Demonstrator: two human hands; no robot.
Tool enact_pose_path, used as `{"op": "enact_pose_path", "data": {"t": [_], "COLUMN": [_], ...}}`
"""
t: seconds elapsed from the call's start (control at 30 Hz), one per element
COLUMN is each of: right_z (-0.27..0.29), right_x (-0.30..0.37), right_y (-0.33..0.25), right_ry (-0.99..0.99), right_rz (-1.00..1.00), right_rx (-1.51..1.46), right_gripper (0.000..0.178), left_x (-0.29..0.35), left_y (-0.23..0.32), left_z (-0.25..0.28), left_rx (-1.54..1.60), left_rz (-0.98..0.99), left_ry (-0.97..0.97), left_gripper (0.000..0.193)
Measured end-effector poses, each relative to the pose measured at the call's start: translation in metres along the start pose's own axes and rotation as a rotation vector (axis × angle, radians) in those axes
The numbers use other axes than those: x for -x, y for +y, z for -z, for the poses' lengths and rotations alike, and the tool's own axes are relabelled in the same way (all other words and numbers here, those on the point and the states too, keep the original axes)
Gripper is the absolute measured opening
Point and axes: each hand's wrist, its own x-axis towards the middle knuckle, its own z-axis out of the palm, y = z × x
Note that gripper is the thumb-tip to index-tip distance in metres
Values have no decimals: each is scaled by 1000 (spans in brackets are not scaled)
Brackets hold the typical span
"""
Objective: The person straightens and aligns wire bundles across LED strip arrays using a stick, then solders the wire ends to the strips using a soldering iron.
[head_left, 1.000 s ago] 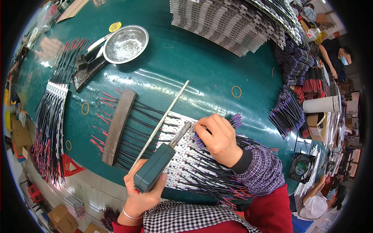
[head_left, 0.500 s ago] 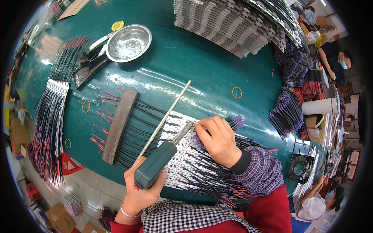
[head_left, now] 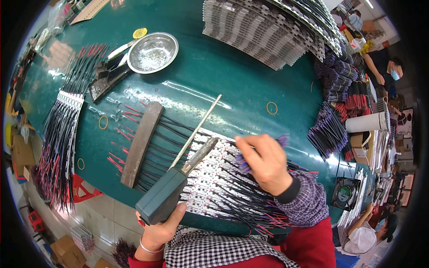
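My left hand (head_left: 163,228) is closed around a soldering iron (head_left: 161,196) with a boxy dark-green body. Its flat grey metal tip (head_left: 201,154) points up and right over a panel of small white circuit boards (head_left: 203,190). Slightly smeared by motion, my right hand (head_left: 266,163) is closed on a bunch of wires (head_left: 242,161) with purple ends, which stick out on both sides of the fist. Black wires (head_left: 243,203) with red and purple ends fan rightward from the boards. A thin pale rod (head_left: 201,125) lies slanted along the panel's left edge.
A brown bar (head_left: 143,145) weighs down wires left of the panel. Beyond are a metal bowl (head_left: 153,52), a wired board strip (head_left: 67,116) and stacked board panels (head_left: 250,31). Wire bundles (head_left: 328,129) and a black fan (head_left: 345,193) stand right. Other people work at far right.
The soldering iron has tilted, its body moving down and left with my left hand. My right hand has shifted right with the wires, away from the iron's tip.
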Motion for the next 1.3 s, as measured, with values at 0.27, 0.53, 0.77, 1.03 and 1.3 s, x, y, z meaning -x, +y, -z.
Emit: {"op": "enact_pose_path", "data": {"t": [0.27,0.53,0.77,1.03,1.3], "right_z": [-9,-19,-22,-23,-24], "right_x": [7,15,17,16,13], "right_y": [-12,-15,-13,-15,-16], "right_ry": [-166,-135,-71,-62,-57], "right_rz": [-117,-92,-55,-54,-52], "right_rx": [16,19,26,38,52], "right_gripper": [63,45,35,28,25], "left_x": [1,0,-5,-12,-14], "left_y": [-1,-3,-8,2,6], "left_z": [-7,-7,-12,-13,-13], "left_rx": [52,49,47,-71,-170], "left_rz": [-5,9,-34,-90,-83], "left_ry": [26,-9,-94,-153,-202], "left_gripper": [30,31,29,22,18]}}
